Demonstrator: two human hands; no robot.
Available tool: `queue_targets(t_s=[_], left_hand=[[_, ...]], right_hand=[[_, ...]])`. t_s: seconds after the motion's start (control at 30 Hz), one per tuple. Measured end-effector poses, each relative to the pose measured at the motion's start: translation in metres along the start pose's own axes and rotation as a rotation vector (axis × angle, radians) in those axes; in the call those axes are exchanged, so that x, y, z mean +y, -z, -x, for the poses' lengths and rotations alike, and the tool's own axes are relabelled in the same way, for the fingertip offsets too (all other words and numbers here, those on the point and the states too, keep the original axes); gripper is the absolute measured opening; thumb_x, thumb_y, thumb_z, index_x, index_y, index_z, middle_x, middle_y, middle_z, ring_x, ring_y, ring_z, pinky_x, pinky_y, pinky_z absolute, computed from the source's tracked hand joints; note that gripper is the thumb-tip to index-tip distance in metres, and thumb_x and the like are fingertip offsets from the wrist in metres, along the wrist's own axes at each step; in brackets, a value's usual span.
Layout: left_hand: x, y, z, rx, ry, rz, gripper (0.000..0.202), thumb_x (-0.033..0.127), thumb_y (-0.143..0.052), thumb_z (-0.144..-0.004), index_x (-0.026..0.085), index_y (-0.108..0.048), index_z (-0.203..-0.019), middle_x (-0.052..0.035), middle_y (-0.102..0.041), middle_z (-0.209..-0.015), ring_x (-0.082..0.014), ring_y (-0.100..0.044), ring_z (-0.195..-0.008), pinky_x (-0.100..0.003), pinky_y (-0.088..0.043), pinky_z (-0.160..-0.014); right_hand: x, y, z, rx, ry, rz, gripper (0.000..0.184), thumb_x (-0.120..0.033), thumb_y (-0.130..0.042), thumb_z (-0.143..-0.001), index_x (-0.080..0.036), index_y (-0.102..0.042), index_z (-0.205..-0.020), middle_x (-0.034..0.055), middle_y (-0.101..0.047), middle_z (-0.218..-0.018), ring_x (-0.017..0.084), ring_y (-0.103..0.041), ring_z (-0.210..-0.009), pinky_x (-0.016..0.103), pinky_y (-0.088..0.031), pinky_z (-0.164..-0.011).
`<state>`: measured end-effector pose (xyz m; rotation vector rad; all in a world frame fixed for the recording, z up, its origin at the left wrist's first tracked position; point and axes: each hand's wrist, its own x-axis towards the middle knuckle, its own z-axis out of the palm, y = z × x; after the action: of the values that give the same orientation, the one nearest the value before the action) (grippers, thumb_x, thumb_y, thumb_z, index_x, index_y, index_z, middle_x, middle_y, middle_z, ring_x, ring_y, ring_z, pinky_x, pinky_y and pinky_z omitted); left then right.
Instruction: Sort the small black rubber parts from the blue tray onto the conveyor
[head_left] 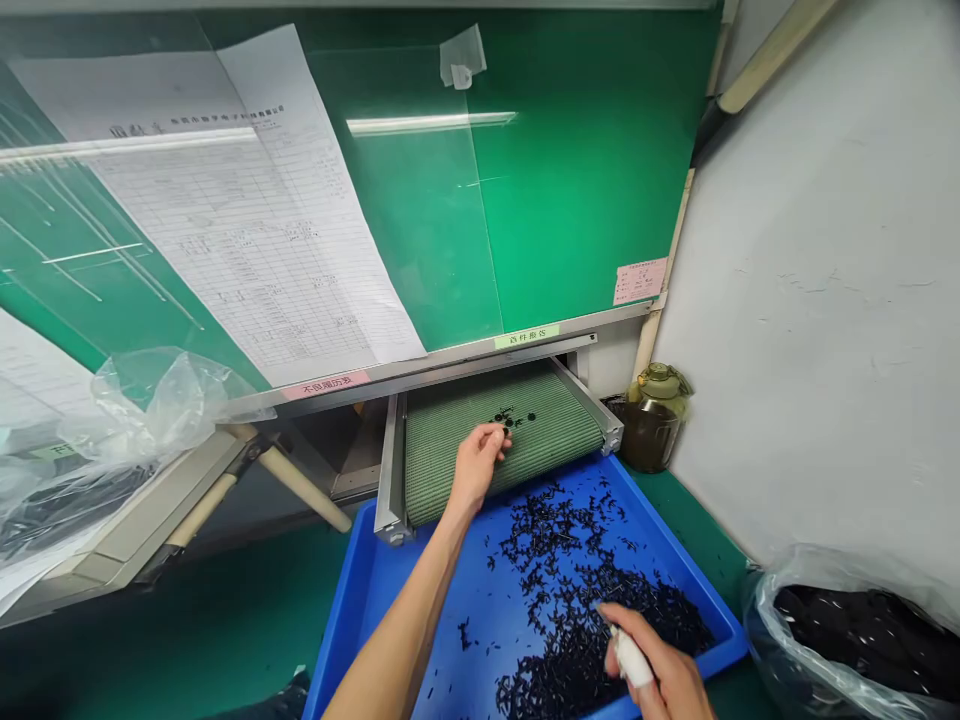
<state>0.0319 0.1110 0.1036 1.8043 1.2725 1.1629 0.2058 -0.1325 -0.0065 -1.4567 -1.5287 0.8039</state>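
My left hand (478, 464) reaches over the end of a green conveyor belt (442, 440), thumb and forefinger pinched together. A small dark part (505, 432) shows at those fingertips. Just beyond it, several small black parts (517, 420) lie on the belt, some round and some branched. Below the belt end, a blue tray (397, 580) holds a heap of small black pieces (570, 640). Over the tray's near right part is my right hand (652, 665), fingers loosely bent and apart. One of its digits has a white wrapping, and no held thing shows there.
Behind the belt slants a green board (585, 200) with paper sheets (300, 250) under clear plastic. A dark jug (654, 420) stands by the right wall. A lined bag of black material (862, 630) sits at lower right, and a clear plastic bag (165, 400) at left.
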Motion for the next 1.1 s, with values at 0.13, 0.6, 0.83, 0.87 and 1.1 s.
queue_targets(t_s=[0.13,0.6,0.83,0.87,1.1], left_hand=[[0.012,0.001,0.063,-0.113,0.279,0.699,0.028,0.035,-0.062,-0.08,0.015,-0.058,-0.099,-0.0077,-0.066,-0.087,-0.0119,-0.059,-0.067,-0.023,-0.047,-0.06],[0.026,0.014,0.138,-0.178,0.552,1.158,0.026,0.022,-0.077,-0.069,0.011,-0.066,-0.09,-0.0072,-0.069,-0.086,-0.0106,-0.064,-0.07,-0.02,-0.051,-0.069],[0.025,0.024,0.148,-0.177,0.501,1.239,0.018,0.02,-0.074,-0.072,0.012,-0.063,-0.085,-0.0055,-0.066,-0.085,-0.0087,-0.061,-0.067,-0.018,-0.047,-0.06],[0.024,0.024,0.149,-0.173,0.502,1.244,0.019,0.02,-0.074,-0.072,0.013,-0.063,-0.086,-0.0055,-0.067,-0.086,-0.0083,-0.06,-0.066,-0.017,-0.047,-0.06],[0.018,0.023,0.156,-0.14,0.547,1.259,0.025,0.02,-0.075,-0.07,0.012,-0.066,-0.093,-0.0067,-0.068,-0.086,-0.0099,-0.062,-0.069,-0.021,-0.049,-0.068]], right_hand=[[-0.041,0.017,-0.035,0.112,0.091,0.106,0.029,-0.025,-0.044,-0.083,-0.027,-0.066,-0.102,0.0075,-0.067,-0.091,0.018,-0.064,-0.083,0.025,-0.052,-0.073],[-0.1,0.003,-0.066,0.148,0.344,0.381,0.04,-0.01,-0.034,-0.084,-0.022,-0.056,-0.116,0.0049,-0.065,-0.105,0.015,-0.063,-0.094,0.025,-0.051,-0.08],[-0.112,-0.006,-0.061,0.054,0.378,0.421,0.036,-0.01,-0.035,-0.086,-0.023,-0.057,-0.11,0.0035,-0.062,-0.092,0.013,-0.06,-0.079,0.021,-0.049,-0.071],[-0.113,-0.007,-0.06,0.054,0.389,0.437,0.037,-0.008,-0.034,-0.085,-0.023,-0.057,-0.11,0.0033,-0.061,-0.091,0.012,-0.06,-0.078,0.021,-0.048,-0.07],[-0.118,-0.01,-0.059,0.056,0.421,0.499,0.037,-0.008,-0.035,-0.084,-0.023,-0.058,-0.108,0.0036,-0.063,-0.089,0.014,-0.061,-0.076,0.023,-0.05,-0.068]])
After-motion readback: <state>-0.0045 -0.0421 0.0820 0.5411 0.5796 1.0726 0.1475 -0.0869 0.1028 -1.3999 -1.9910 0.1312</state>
